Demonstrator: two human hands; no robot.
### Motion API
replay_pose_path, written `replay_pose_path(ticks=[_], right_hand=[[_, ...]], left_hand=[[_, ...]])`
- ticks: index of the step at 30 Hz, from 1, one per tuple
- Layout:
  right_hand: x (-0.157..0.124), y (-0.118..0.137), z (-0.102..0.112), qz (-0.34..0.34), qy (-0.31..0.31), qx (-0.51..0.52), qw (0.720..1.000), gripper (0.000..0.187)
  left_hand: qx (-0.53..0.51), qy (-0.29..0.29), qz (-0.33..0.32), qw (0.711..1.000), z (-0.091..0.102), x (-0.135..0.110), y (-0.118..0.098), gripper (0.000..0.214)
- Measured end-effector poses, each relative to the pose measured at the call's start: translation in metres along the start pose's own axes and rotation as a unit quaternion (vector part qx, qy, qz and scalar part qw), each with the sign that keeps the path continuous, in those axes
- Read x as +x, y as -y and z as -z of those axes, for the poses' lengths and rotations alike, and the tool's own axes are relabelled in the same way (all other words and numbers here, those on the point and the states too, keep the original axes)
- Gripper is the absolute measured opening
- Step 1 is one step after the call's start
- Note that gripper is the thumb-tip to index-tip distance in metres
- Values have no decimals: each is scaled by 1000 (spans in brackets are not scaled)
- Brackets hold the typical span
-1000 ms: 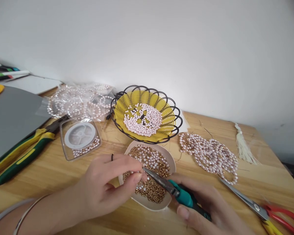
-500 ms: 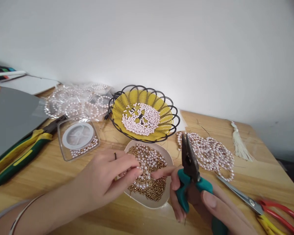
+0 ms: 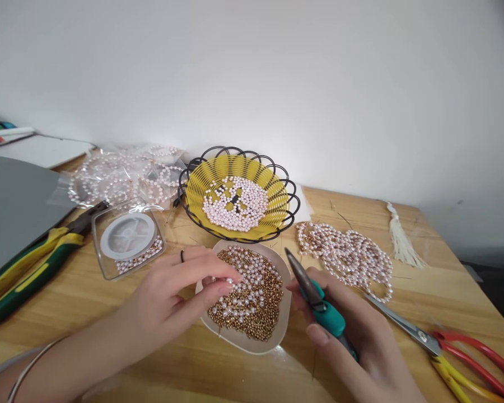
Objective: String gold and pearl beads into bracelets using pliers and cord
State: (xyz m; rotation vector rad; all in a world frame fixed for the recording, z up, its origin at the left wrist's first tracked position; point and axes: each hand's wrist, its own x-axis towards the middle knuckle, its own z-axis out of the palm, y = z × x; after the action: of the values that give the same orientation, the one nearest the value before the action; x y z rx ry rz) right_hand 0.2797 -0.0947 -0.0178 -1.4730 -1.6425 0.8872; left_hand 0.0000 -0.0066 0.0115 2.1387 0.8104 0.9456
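Note:
My left hand (image 3: 189, 282) reaches over the left rim of a shallow cream dish (image 3: 277, 330), thumb and forefinger pinched on a small pearl bead (image 3: 231, 283). Inside the dish lie white pearl beads (image 3: 252, 280) mixed with small gold beads (image 3: 264, 319). My right hand (image 3: 353, 336), to the right of the dish, is wrapped round teal-handled pliers (image 3: 321, 296). Their dark jaws look closed and tip up toward the left, seen edge-on. Whether a thread or wire runs from the bead, I cannot make out.
Behind the dish stands a yellow basket (image 3: 277, 215) of pink beads. Beaded strands (image 3: 344, 254), a cream tassel (image 3: 403, 240) and scissors (image 3: 424, 338) lie right. Left are a clear box (image 3: 128, 240) with a spool, green-yellow pliers (image 3: 42, 263) and bagged strands (image 3: 126, 173).
My right hand has turned the pliers, their jaws now pointing up-left, and its extended finger has drawn back from the beads. My left fingers have shifted slightly left and up, still pinched. The view shifted slightly.

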Motion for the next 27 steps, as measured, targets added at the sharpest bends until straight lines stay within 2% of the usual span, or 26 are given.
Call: replay_pose_path(ticks=[2, 4, 8, 10, 14, 19, 23, 27], right_hand=[[3, 0, 1, 40, 17, -65, 997, 48], [11, 5, -1, 74, 18, -100, 992, 42], [23, 23, -8, 131, 3, -141, 981, 28], [23, 28, -10, 141, 2, -154, 978, 28], [20, 32, -12, 150, 5, -158, 976, 27], [24, 41, -12, 133, 35, -106, 985, 14], [26, 42, -14, 123, 29, -98, 987, 21], [27, 42, -16, 130, 32, -78, 988, 24]], left_hand=[[-3, -13, -11, 1000, -1, 2, 1, 15], [-5, -25, -21, 999, -1, 3, 1, 14], [-6, -44, -24, 999, 1, 5, -1, 16], [2, -55, -25, 998, 2, 6, -3, 18], [12, -68, -42, 997, 4, 6, -3, 17], [16, -77, -62, 995, 1, 4, -3, 7], [32, -88, -63, 994, 0, 3, -4, 4], [72, -69, -73, 992, 2, 2, -3, 2]])
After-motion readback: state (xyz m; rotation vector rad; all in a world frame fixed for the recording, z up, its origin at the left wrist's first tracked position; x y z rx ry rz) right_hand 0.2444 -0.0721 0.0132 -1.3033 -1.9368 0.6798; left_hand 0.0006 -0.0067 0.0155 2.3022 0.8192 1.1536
